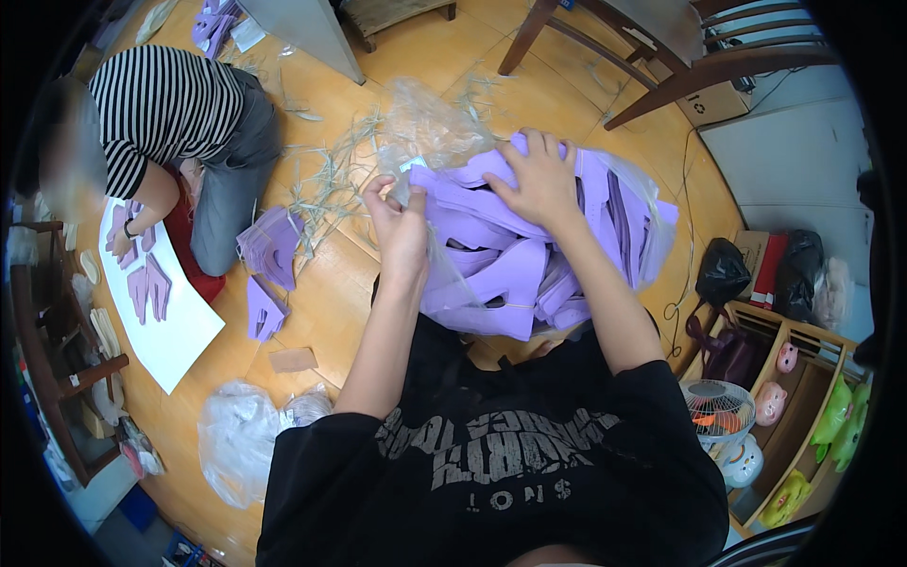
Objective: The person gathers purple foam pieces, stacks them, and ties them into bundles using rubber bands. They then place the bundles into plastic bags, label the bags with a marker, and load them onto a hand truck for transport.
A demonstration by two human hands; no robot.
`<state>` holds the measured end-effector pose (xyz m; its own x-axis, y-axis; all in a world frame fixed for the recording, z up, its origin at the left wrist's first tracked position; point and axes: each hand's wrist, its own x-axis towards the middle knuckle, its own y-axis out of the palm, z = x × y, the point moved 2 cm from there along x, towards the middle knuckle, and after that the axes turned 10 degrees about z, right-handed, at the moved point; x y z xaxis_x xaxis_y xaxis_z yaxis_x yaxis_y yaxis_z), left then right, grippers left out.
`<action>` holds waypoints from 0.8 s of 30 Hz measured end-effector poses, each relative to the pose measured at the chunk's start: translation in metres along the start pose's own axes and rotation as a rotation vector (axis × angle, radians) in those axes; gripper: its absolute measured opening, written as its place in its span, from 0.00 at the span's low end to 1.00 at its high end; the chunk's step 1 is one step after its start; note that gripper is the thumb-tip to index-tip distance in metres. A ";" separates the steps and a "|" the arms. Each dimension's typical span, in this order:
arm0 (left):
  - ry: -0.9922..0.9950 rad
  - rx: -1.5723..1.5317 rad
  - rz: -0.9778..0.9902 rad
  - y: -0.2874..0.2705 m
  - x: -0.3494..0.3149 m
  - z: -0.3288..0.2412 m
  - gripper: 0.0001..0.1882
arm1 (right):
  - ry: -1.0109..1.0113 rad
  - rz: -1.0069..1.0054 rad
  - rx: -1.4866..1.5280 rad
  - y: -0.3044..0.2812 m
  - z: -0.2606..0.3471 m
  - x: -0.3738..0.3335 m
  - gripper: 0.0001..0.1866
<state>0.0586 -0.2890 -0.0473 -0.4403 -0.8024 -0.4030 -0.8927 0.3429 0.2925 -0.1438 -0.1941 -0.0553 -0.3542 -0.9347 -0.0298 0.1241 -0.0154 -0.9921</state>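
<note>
A clear plastic bag (647,255) packed with flat purple cut-out pieces (510,274) lies before me, close to my lap. The pieces look like foam sheet, and some are bundled in stacks. At the bag's left edge my left hand (401,227) is closed, thumb and fingers pinching the plastic beside a purple corner. My right hand (540,184) lies across the top of the pieces with its fingers spread. The thin plastic between the left fingers is hard to make out.
At left a person in a striped shirt (170,99) kneels over a white sheet (170,345) holding purple pieces. Purple stacks (272,246), shredded strips (331,180) and a crumpled bag (236,444) lie on the floor. Right: a fan (716,411), wooden shelf (803,378); above, a chair (652,94).
</note>
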 end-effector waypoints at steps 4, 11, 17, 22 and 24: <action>0.010 -0.065 0.137 -0.010 0.003 0.006 0.21 | 0.053 -0.044 -0.278 -0.012 0.005 0.018 0.27; 0.231 -0.147 0.290 -0.019 -0.010 0.015 0.46 | -0.287 0.418 0.485 0.005 0.063 0.053 0.22; 0.214 -0.328 0.414 -0.019 -0.001 0.006 0.62 | -0.298 0.350 0.376 0.018 0.076 0.033 0.19; 0.320 0.079 0.567 -0.020 0.002 -0.005 0.57 | -0.328 -0.048 0.059 0.036 0.092 0.027 0.14; 0.410 0.244 0.583 -0.020 -0.003 -0.006 0.52 | -0.287 -0.043 0.017 0.038 0.093 0.029 0.15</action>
<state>0.0780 -0.2961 -0.0469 -0.8196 -0.5585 0.1278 -0.5426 0.8283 0.1394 -0.0630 -0.2543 -0.0824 -0.0826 -0.9953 0.0503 0.1314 -0.0609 -0.9895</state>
